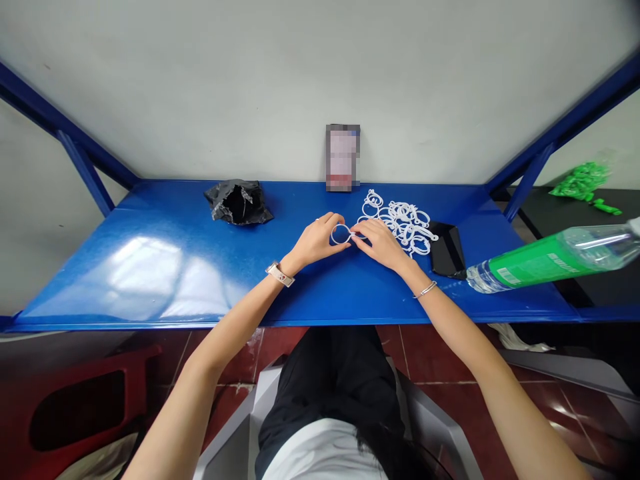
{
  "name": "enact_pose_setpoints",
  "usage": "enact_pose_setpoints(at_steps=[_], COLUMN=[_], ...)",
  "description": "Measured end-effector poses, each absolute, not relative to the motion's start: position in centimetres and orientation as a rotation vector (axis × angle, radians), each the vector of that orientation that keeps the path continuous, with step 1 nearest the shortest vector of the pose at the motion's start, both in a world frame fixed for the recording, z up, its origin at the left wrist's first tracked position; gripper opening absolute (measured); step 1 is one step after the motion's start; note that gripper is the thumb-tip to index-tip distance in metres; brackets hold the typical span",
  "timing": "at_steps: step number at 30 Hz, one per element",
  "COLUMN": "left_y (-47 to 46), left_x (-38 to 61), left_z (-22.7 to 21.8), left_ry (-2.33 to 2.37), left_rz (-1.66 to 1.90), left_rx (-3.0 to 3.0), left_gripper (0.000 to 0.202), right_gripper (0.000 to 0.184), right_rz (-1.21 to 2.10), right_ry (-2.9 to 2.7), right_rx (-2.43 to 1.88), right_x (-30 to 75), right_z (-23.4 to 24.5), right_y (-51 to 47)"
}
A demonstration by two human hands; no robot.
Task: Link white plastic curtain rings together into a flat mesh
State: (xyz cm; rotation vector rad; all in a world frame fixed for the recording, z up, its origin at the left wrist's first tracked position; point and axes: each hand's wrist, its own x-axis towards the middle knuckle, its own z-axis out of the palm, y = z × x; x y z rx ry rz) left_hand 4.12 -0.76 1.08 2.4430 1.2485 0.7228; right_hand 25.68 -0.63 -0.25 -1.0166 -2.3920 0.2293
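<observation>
A crumpled black plastic bag (220, 198) is sitting left on the counter (320, 293). Left hand (316, 240) is holding a white plastic ring (341, 225) by its rim, right hand (381, 243) is pinching its narrow end — probably light, springy, easiest by that end. Tangled rings (407, 223) are crowding the right hand — black phone (447, 248), green-labelled bottle (545, 259) sitting beyond.
</observation>
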Motion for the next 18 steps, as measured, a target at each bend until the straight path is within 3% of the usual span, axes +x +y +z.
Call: enact_pose_setpoints(at_steps=[7,18], left_y=[-0.1,-0.1], left_x=[3.4,3.0], left_z=[1.1,1.8], left_ry=[1.139,1.090], left_rz=[0.874,0.932], left_rx=[2.285,2.275], left_gripper=[0.050,0.047], right_gripper=[0.025,0.021], right_rz=[0.198,0.301], right_ry=[-2.268,-2.092], right_rx=[-1.056,-1.087], right_x=[25.6,25.2], right_z=[-0.1,0.2], right_y=[-0.6,-1.0])
